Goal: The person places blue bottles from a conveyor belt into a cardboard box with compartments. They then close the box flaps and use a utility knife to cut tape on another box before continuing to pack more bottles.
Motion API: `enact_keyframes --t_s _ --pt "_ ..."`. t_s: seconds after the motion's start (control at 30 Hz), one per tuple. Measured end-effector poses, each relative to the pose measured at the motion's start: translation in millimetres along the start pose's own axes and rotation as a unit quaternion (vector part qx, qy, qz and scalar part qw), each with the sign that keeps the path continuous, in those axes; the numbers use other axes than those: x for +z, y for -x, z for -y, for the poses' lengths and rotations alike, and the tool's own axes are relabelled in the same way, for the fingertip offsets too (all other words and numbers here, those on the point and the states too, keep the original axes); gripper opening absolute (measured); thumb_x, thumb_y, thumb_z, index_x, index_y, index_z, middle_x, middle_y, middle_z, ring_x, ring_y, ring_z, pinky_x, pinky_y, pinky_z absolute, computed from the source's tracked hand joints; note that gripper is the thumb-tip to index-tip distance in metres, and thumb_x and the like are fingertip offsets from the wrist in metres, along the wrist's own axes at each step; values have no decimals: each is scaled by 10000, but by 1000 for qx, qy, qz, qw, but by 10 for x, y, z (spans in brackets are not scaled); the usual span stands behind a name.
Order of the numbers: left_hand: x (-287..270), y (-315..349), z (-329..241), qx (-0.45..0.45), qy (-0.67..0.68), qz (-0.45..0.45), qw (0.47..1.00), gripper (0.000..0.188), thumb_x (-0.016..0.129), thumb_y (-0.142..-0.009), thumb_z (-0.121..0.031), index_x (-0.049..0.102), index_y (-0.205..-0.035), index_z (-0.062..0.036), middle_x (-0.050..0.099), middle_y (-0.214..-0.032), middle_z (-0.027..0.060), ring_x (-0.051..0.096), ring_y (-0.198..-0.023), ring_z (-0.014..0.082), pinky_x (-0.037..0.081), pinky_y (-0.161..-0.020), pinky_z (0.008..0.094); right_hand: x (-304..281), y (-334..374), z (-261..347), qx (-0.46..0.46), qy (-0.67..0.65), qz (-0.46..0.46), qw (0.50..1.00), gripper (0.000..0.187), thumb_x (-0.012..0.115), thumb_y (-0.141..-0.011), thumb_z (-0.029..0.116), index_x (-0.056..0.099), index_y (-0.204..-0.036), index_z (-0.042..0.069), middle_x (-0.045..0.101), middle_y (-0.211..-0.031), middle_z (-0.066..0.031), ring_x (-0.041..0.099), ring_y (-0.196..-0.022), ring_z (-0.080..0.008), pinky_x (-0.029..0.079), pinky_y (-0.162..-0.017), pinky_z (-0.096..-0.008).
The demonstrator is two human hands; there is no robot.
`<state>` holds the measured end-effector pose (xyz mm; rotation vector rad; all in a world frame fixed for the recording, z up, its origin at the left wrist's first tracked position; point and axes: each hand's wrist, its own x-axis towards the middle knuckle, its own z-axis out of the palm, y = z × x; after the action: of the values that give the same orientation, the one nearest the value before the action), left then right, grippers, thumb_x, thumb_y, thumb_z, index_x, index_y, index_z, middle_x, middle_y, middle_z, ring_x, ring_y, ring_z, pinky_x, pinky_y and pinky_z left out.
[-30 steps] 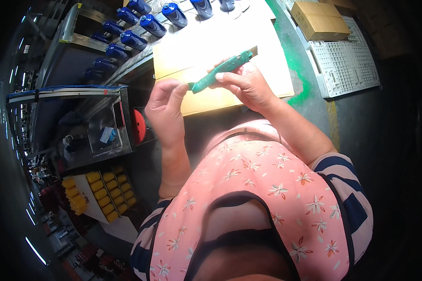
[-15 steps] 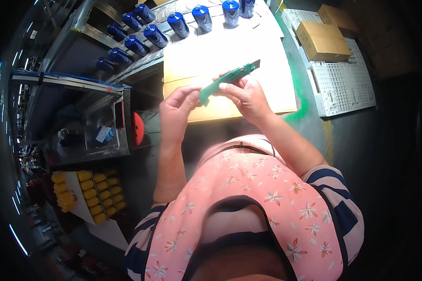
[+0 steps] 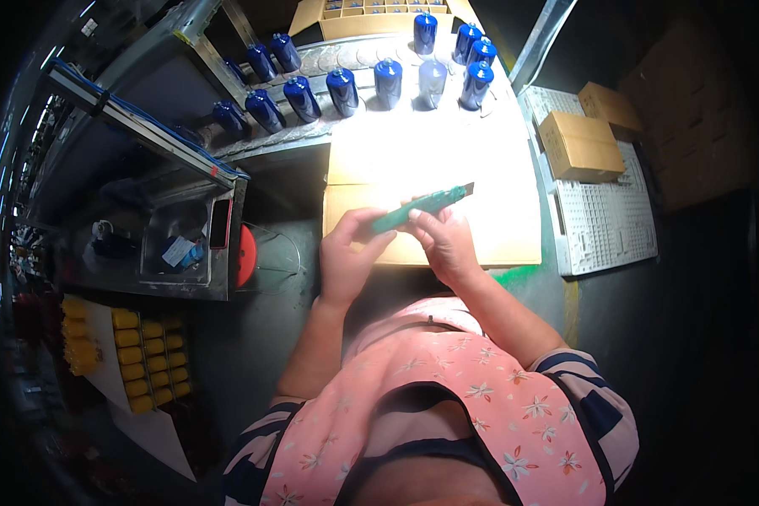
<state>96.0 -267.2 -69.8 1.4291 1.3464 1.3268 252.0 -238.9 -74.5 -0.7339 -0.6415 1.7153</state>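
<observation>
A green utility knife is held up above the cardboard on the bench, its short blade pointing to the right. My right hand grips the knife's middle, with the thumb lying along the near side. At the handle's rear end, my left hand is closed with its fingertips on the knife. The brown cardboard sheet under the hands is strongly lit and washed out in the middle.
Blue cylinders stand in rows beyond the cardboard. An open, divided carton lies at the far end. Boxes sit on a white pallet at right. A red stool, metal tray and yellow cylinders are at left.
The view has tilted up, so the bench appears lower and the divided carton shows at the far end. Both hands stay on the utility knife.
</observation>
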Motion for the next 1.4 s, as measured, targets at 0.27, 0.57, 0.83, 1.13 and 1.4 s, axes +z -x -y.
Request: enact_keyframes --t_s 0.27,0.57,0.83,1.13,1.4 --pt "78 -269 771 -74 -19 6 997 177 687 -850 -82 676 -1009 -5 672 -858 7 590 -751 54 465 -679 194 -464 -614 -71 9 149 -6 989 67 566 -872 71 539 -927 44 538 -893 -46 548 -837 -148 487 -778 -314" --pt "489 -899 2135 -29 -392 18 919 299 702 -771 -231 666 -1050 -129 595 -1167 41 505 -1145 260 398 -949 398 -2657 -1812 -235 147 377 48 913 184 439 -854 85 594 -939 35 567 -756 -34 536 -665 -135 456 -631 -285" --pt "713 -1000 2116 -62 -355 63 931 130 699 -751 -312 674 -744 -185 565 -1118 -37 460 -1145 202 310 -971 408 -2728 -1654 -282 35 661 75 746 208 540 -810 86 656 -975 35 670 -880 -147 641 -859 -279 481 -809 -356" --pt "408 -918 1579 -98 -342 140 924 220 708 -719 -346 671 -861 -181 651 -1029 11 535 -1095 206 280 -1008 375 -2151 -1496 -19 19 736 105 668 227 578 -837 117 660 -1036 45 678 -849 -136 645 -810 -275 488 -743 -371" --pt "-894 102 595 55 -326 116 937 179 752 -698 -201 655 -845 -170 645 -773 26 627 -783 254 430 -744 362 -904 -342 478 298 418 194 836 292 451 -997 250 563 -1169 42 656 -850 -46 605 -738 -121 484 -618 -261"
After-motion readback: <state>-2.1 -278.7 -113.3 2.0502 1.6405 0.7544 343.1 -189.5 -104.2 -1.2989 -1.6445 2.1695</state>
